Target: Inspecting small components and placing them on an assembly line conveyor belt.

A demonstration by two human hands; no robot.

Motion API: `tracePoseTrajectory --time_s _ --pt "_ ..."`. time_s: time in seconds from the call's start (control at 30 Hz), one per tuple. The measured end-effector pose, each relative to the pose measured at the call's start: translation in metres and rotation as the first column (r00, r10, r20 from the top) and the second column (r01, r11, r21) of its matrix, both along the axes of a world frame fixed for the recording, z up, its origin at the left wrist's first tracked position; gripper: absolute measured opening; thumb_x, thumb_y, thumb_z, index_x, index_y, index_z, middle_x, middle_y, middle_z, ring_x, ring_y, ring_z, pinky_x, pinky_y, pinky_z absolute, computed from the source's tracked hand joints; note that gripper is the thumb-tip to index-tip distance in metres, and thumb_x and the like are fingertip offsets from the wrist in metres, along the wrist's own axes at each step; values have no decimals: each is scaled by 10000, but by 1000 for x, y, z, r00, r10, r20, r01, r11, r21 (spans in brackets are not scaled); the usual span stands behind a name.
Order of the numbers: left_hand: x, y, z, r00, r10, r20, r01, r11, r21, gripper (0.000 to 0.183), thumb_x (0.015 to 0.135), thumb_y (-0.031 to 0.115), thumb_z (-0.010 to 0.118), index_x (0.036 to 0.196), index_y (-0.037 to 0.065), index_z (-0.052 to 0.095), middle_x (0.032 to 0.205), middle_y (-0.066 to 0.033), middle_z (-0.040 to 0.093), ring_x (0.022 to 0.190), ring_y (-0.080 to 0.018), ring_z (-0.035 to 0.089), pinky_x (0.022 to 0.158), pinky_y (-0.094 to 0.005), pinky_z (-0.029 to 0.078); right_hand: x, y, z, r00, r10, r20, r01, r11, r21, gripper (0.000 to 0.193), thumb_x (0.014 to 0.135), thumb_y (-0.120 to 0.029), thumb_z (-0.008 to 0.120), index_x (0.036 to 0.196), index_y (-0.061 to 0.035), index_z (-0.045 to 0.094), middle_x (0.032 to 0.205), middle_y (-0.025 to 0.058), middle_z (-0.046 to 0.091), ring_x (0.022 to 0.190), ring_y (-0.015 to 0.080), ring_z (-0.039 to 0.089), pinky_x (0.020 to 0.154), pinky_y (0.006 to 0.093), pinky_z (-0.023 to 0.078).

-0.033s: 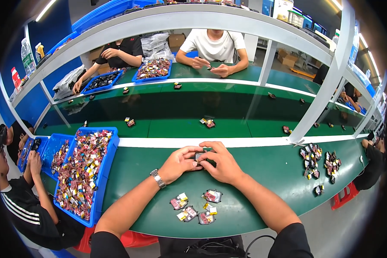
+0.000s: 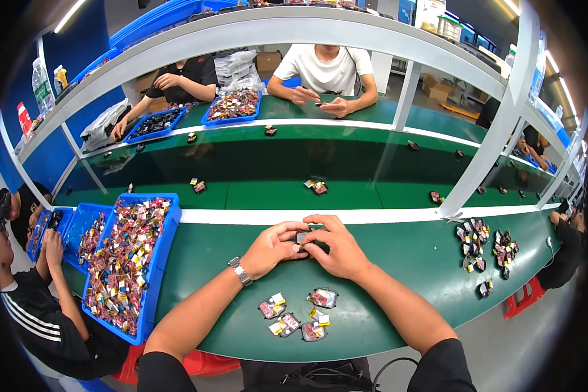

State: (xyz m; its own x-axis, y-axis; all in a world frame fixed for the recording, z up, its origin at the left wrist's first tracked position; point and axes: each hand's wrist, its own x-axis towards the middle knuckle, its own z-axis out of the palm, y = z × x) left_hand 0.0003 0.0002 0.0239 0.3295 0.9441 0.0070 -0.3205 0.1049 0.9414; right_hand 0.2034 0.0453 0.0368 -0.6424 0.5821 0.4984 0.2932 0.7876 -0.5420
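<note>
Small dark part (image 2: 301, 237) | both hands (image 2: 336, 251) pinching it | over green tabletop (image 2: 385, 251) | four small units (image 2: 323, 298) between forearms (image 2: 199, 310)

Dark module (image 2: 301, 238), green worktop (image 2: 209, 251)

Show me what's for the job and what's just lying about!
For the job, probably:
- small dark part between left hand and right hand
- four red-and-clear flat parts
- blue plastic tray, red-and-white parts

Just around:
- clear green-labelled plastic bottle
- brown cardboard boxes

Part (image 2: 302, 238) mostly hidden
Left hand (image 2: 268, 249) and right hand (image 2: 340, 249) cover its sides (details too small to tell); the shelf (image 2: 294, 29) tops off a worker (image 2: 323, 72), hiding most of the head.
</note>
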Motion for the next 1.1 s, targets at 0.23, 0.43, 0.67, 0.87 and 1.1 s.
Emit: tracePoseTrajectory --time_s 0.23,0.43,0.67,0.87,1.1 --pt "-1 0 -2 999 37 18 -37 999 -4 222 929 30 586 1134 34 503 1193 -109 554 1098 -206 603 971 -402 548 0 -1 1 998 -2 -65 -9 987 -163 99 872 -132 652 932 -57 675 1283 88 545 1215 301 478 1032 402 404" --pt "1 1 -5 996 59 -66 -59 998 1 75 959 43 557 1024 37 521 1063 -74 591 1004 -167 632 894 -362 588 1 0 0 999 12 -46 -20 986 -167 107 870 -135 648 915 -40 666 1291 97 542 1223 299 474 1039 400 398" --pt "5 -1 -11 991 124 -57 -121 991 47 163 959 14 532 1118 26 498 1150 -110 601 1019 -175 635 887 -343 585 0 -7 0 999 -21 -45 19 999 -48 105 834 -123 664 901 -43 673 1249 100 568 1174 298 509 974 398 453" --pt "6 -1 -12 991 131 -5 -131 991 23 298 971 16 504 1264 27 451 1222 -137 582 1106 -199 609 929 -372 559 -9 -14 -5 981 -121 -152 118 993 -29 106 798 -51 693 904 -53 699 1197 88 601 1134 268 543 909 364 500" --pt "7 -1 -12 992 117 51 -118 993 21 276 982 15 476 1258 13 456 1258 -143 552 1129 -209 602 954 -369 547 -12 -16 -10 967 -134 -215 128 991 -45 160 794 -26 690 949 -61 711 1198 77 604 1135 269 541 921 357 499"
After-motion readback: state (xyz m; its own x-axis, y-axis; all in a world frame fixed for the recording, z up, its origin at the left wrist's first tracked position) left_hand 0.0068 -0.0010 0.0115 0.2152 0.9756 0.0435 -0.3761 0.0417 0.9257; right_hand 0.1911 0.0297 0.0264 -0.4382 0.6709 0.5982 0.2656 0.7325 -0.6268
